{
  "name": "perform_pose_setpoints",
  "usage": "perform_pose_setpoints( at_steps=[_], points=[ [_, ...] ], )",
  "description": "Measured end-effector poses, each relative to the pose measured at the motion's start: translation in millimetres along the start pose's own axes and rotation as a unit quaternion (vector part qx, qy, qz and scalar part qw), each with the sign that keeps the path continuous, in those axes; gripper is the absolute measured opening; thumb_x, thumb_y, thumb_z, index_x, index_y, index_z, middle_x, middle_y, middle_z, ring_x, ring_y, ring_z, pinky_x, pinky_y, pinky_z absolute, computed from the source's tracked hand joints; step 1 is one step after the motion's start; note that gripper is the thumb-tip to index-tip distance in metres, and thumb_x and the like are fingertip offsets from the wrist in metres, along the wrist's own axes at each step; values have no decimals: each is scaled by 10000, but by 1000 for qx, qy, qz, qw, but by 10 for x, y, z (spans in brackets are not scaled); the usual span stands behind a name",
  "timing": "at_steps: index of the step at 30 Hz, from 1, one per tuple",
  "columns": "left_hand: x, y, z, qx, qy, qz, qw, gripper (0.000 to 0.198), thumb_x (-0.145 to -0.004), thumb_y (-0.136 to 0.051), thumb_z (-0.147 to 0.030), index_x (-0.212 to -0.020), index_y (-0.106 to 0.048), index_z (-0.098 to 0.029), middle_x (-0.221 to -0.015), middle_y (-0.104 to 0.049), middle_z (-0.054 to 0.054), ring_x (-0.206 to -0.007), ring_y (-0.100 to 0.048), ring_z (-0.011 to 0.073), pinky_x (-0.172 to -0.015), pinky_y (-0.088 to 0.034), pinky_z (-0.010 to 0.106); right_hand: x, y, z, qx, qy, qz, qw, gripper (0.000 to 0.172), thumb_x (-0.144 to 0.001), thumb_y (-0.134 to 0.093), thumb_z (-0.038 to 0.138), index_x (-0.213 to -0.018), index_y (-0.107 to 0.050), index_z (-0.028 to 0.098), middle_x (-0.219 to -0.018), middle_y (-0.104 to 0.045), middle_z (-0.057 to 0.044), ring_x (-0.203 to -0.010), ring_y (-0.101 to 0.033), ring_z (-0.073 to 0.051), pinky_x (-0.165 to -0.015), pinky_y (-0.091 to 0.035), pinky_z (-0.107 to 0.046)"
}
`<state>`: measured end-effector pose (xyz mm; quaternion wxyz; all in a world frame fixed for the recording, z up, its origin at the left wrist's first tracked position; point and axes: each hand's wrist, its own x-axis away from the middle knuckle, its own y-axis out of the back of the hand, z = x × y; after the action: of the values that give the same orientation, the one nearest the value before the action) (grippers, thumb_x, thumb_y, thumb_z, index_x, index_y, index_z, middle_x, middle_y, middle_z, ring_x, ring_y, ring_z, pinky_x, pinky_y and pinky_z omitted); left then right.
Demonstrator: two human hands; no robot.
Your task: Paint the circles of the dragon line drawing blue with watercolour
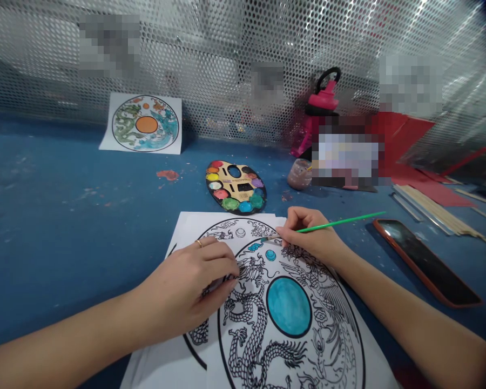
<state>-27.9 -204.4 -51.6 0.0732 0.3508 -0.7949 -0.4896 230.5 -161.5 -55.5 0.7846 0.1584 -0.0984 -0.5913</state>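
My right hand (311,229) is closed around a green-handled paintbrush (340,220). The brush tip touches the top of a printed colouring sheet (243,373), beside a small blue-painted cloud (255,247). On this sheet a dragon and a bird circle a blue-painted disc (289,306), with a little blue ball (270,255) above it. My left hand (194,283), with a ring on one finger, rests on the sheet's left side; its fingers are loosely bent, a small gap showing before the thumb. Another printed sheet (162,354) lies partly underneath.
Beyond the sheets lies a paint palette (235,186), with a cup of cloudy water (299,174) to its right. A coloured sample picture (146,124) leans on the perforated metal screen (218,81). At right are a phone (425,262), wooden sticks (441,210), red paper and a pink bottle (323,102).
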Motion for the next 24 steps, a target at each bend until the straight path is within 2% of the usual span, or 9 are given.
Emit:
perform_pose_setpoints(
  at_steps=[24],
  points=[
    [-2, -1, 2, 7, 2, 5, 1000, 209, -911, -419, -185, -968, -619, -198, -940, -608, 44, -888, -523, 180, -788, -447, 332, 15, 7, 21, -23, -11, -11, 1000, 309, -744, -663, 242, -612, -386, 211, -544, -603, 29, -516, -573, -110, -493, -397, -237]
  ],
)
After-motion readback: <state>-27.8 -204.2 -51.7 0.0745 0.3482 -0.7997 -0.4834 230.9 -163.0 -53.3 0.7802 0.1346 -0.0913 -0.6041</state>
